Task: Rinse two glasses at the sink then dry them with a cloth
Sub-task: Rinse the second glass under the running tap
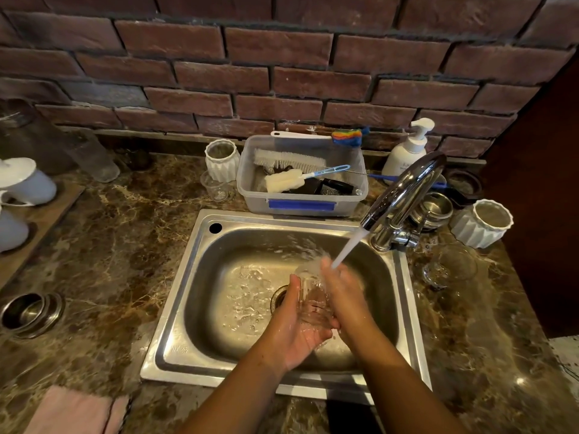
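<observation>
Over the steel sink [188, 308] I hold a clear glass [313, 300] between both hands, under the water stream [349, 247] running from the chrome tap [404, 192]. My left hand [296, 327] cups the glass from below and the left, thumb up along its side. My right hand [343, 292] wraps its right side, and the water strikes those fingers. A second clear glass [451, 266] stands on the counter right of the sink. A pink cloth [75, 411] lies at the counter's front left corner.
A plastic tub [300, 205] with brushes sits behind the sink, with a soap pump bottle [407, 148] beside it. White ribbed pots [481, 223] [221, 159], a small clear cup [216, 186], steel bowls [29, 313] [434, 208] and white jugs [25, 180] stand on the marble counter.
</observation>
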